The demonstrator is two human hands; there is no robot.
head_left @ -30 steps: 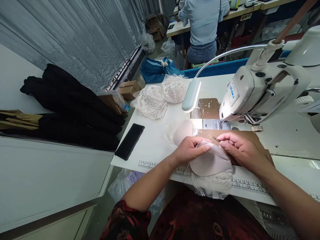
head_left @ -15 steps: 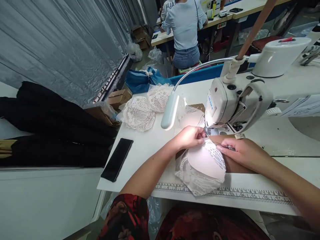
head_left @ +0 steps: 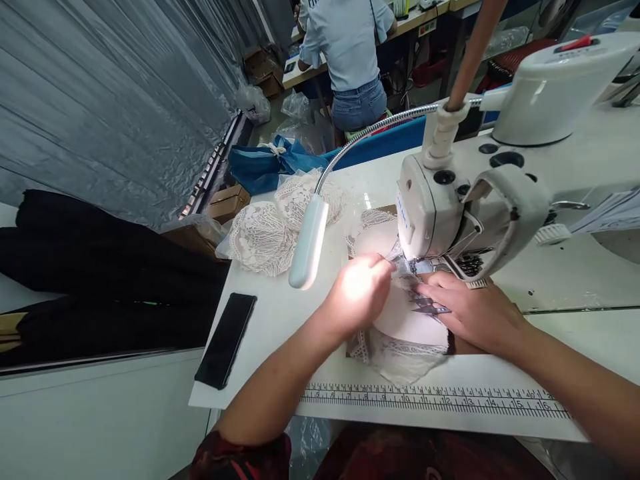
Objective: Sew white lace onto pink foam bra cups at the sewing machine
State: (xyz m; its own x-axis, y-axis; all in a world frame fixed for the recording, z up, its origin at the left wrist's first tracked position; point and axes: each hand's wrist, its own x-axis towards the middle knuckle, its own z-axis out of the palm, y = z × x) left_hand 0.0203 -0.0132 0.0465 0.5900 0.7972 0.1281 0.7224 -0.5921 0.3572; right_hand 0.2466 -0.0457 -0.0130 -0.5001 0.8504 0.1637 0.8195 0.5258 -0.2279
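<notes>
A white padded bra cup with lace edging (head_left: 407, 320) lies on the table before the sewing machine (head_left: 417, 207), its upper end by the presser foot. My left hand (head_left: 363, 293) is closed, fingertips pinching the lace edge just left of the needle area; glare washes out the knuckles. My right hand (head_left: 467, 307) rests on the cup's right side, fingers reaching toward the presser foot. Dark thread snips (head_left: 427, 307) stick out from under its fingers, held in that hand. Behind the needle, another part of the lace piece (head_left: 375, 230) spreads on the table.
Lace cups (head_left: 263, 237) sit at the back left, near a lit gooseneck lamp (head_left: 309, 243). A black phone (head_left: 226, 340) lies at the left edge. A printed ruler (head_left: 425, 400) runs along the front edge. Beyond, a person (head_left: 350, 53) sits at another table.
My right hand has moved forward and left, up to the presser foot. My left hand has shifted slightly left and turned, its back now upward. The view has shifted a little.
</notes>
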